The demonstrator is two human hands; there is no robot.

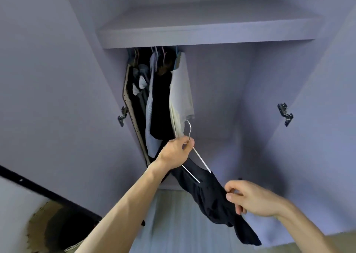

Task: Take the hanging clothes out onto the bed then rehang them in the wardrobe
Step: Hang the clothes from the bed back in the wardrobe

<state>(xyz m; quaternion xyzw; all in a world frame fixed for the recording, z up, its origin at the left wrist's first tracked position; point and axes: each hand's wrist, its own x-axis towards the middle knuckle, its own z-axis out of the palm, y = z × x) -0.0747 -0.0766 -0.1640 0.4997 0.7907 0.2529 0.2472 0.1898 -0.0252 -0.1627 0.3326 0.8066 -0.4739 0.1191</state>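
Note:
A dark garment (210, 197) hangs from a white wire hanger (194, 154) in front of the open wardrobe. My left hand (176, 150) grips the hanger at the base of its hook. My right hand (250, 198) pinches the garment's cloth lower down on the right. Several clothes (165, 98), dark, striped and white, hang bunched at the left end of the wardrobe under the shelf (202, 35). The rail itself is hidden behind the shelf's front edge.
The wardrobe's right half (221, 98) holds no clothes. Both doors stand open, with hinges at the left (122, 116) and the right (285, 113). A dark-edged panel and a brown woven thing (44, 225) lie at the lower left.

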